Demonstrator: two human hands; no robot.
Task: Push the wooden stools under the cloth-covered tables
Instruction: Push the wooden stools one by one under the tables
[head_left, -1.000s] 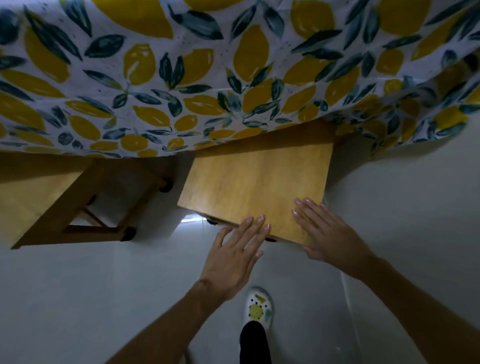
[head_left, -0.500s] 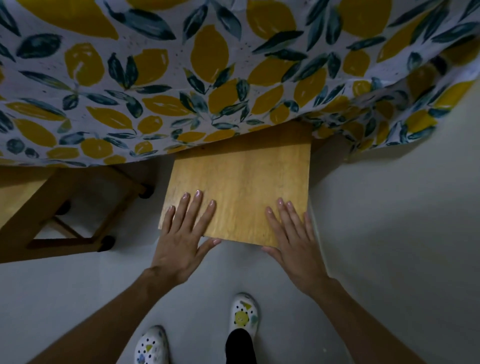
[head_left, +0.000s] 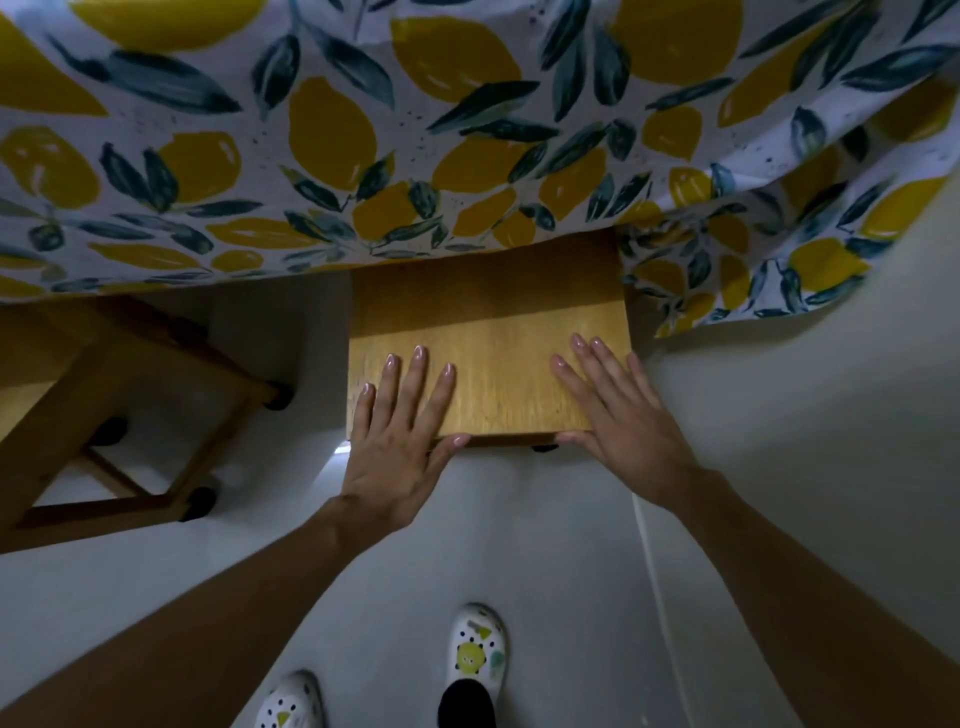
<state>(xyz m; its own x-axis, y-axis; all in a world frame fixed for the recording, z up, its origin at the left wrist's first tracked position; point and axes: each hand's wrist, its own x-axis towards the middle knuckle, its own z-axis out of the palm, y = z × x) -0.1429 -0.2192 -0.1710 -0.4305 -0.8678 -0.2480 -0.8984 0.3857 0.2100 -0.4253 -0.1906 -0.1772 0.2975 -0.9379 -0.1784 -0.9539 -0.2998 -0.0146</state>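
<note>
At the bottom of the view, two patterned shoes (head_left: 475, 652) stand on a pale grey floor (head_left: 545, 519), and two bare forearms reach forward from them. The left hand (head_left: 402, 431) and the right hand (head_left: 618, 410) lie flat and open on the near part of a wooden stool (head_left: 493, 364), fingers spread on the seat and thumbs hooked over its near edge; neither grips anything. The far half of the seat sits in shadow beneath the hanging hem of a lemon-print cloth (head_left: 467, 130) that covers the surface above. The step in hand appears to be sliding this stool under; about half the seat shows, so the next move likely calls for a straight, even push away from the body. The floor ahead of the stool looks open, though what lies under the cloth is hidden. The cloth's draped corner hangs just beside the seat's right edge. To the left, well apart, a second stool (head_left: 119, 431) stands partly out.
</note>
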